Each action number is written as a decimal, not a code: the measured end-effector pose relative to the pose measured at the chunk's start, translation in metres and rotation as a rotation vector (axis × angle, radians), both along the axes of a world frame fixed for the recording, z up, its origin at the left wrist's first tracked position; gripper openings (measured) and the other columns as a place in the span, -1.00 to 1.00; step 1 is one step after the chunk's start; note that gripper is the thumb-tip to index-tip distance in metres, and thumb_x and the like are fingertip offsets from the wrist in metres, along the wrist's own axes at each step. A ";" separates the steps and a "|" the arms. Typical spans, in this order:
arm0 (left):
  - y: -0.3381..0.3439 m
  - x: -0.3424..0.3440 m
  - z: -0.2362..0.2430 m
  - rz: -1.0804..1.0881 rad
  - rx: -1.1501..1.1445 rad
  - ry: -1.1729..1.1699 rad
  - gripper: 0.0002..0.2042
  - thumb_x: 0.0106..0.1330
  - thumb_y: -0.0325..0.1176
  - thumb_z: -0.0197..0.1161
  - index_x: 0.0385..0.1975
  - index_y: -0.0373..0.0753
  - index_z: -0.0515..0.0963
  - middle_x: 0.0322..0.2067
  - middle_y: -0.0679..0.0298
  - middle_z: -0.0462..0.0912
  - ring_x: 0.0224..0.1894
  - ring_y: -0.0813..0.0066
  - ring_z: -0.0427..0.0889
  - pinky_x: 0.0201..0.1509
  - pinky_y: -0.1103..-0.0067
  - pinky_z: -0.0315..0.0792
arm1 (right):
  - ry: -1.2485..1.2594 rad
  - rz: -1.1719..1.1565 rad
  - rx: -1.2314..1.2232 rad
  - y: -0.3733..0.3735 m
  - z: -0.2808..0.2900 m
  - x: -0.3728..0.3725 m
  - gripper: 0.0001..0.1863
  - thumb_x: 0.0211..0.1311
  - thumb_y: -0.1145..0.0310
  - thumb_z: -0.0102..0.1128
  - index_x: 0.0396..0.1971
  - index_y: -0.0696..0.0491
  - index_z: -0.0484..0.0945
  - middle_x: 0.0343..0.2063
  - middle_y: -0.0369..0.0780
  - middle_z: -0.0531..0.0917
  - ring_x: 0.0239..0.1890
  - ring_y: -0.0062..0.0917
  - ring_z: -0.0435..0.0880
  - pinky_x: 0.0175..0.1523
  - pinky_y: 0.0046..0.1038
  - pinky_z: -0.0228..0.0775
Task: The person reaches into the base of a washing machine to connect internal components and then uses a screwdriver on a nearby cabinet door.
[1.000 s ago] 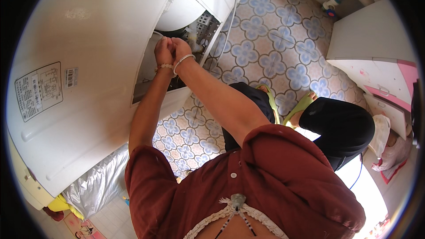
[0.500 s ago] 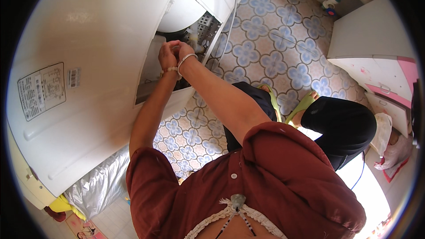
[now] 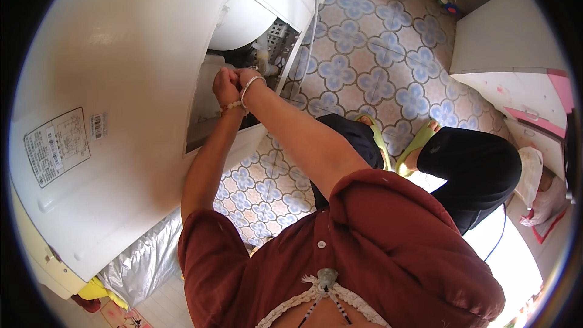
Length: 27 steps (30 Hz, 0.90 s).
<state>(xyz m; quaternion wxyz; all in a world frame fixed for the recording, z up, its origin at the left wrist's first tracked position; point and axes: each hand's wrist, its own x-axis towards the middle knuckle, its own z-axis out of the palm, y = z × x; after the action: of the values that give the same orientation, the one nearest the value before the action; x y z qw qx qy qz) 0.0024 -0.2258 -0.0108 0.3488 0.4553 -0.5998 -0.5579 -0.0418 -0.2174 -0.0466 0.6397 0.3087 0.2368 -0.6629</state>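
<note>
A large white appliance casing [image 3: 121, 115], apparently a washing machine, has a rectangular opening with its inner parts exposed. My left hand [image 3: 226, 88], a beaded bracelet at its wrist, is closed at the mouth of this opening. Pressed close to it is my right hand [image 3: 245, 76], wearing a white bangle, its fingers curled in. What the fingers hold, if anything, is hidden. Just beyond them are a pale plastic fitting [image 3: 262, 56] and a perforated metal plate [image 3: 278, 31]. A white rounded drum or tub [image 3: 243, 24] fills the far part of the opening.
A pale hose or cord [image 3: 314, 30] hangs along the casing's right edge. Flower-patterned tiles [image 3: 376, 79] cover the floor. To the right stands a white and pink cabinet [image 3: 510, 42]. Silver sheeting [image 3: 143, 261] lies at lower left, near yellow cloth [image 3: 94, 290].
My hands have shifted slightly and drawn closer together, the left fingers now curled tighter. The view has moved a little.
</note>
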 end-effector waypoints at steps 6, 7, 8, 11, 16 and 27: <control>-0.005 0.005 -0.002 -0.085 -0.170 -0.008 -0.71 0.08 -0.43 -0.08 -0.86 -0.19 0.12 -0.80 0.42 0.12 -0.72 0.67 0.04 -0.65 0.69 0.01 | 0.049 -0.024 0.019 -0.005 0.001 0.009 -0.76 0.07 0.43 -0.18 -0.44 0.17 0.51 -0.48 -0.14 0.55 -0.49 -0.46 0.51 -0.35 -0.47 0.35; -0.005 0.007 0.000 -0.086 -0.178 -0.012 -0.71 0.08 -0.44 -0.07 -0.87 -0.19 0.11 -0.80 0.42 0.12 -0.72 0.67 0.04 -0.65 0.69 0.01 | 0.117 -0.007 0.027 -0.006 0.001 0.012 -0.77 0.06 0.44 -0.17 -0.43 0.17 0.51 -0.48 -0.14 0.55 -0.47 -0.46 0.51 -0.34 -0.47 0.35; -0.006 0.010 0.001 -0.085 -0.184 -0.016 -0.71 0.07 -0.45 -0.07 -0.87 -0.20 0.11 -0.80 0.42 0.13 -0.71 0.68 0.05 -0.65 0.69 0.01 | 0.186 0.014 0.036 -0.008 0.001 0.016 -0.77 0.06 0.45 -0.17 -0.41 0.18 0.51 -0.47 -0.14 0.55 -0.45 -0.46 0.51 -0.33 -0.47 0.35; -0.010 0.026 0.002 -0.078 -0.310 -0.183 -0.73 0.03 -0.43 -0.11 -0.86 -0.24 0.09 -0.79 0.36 0.13 -0.70 0.63 0.08 -0.65 0.62 0.01 | 0.324 0.082 -0.033 -0.019 -0.012 0.038 -0.75 0.06 0.44 -0.18 -0.38 0.18 0.51 -0.39 -0.13 0.54 -0.37 -0.46 0.51 -0.26 -0.47 0.34; -0.010 0.007 0.005 -0.125 -0.337 -0.142 -0.73 0.05 -0.46 -0.12 -0.86 -0.25 0.10 -0.79 0.37 0.13 -0.70 0.64 0.08 -0.65 0.62 0.05 | 0.433 0.005 -0.031 -0.042 -0.034 0.031 -0.75 0.04 0.46 -0.16 -0.34 0.18 0.49 -0.31 -0.13 0.52 -0.28 -0.45 0.48 -0.19 -0.49 0.31; 0.004 -0.013 0.026 -0.170 -0.225 -0.021 -0.72 0.10 -0.45 -0.10 -0.84 -0.23 0.11 -0.78 0.40 0.15 -0.69 0.65 0.12 -0.61 0.65 0.10 | 0.619 -0.070 -0.057 -0.048 -0.040 0.022 -0.81 0.01 0.52 -0.19 -0.43 0.18 0.44 -0.50 -0.11 0.52 -0.48 -0.40 0.47 -0.38 -0.44 0.30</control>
<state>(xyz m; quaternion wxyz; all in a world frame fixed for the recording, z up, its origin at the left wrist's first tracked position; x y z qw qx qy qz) -0.0108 -0.2219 0.0153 0.3431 0.3667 -0.6984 -0.5100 -0.0202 -0.2657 -0.0866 0.5223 0.0823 0.3909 -0.7534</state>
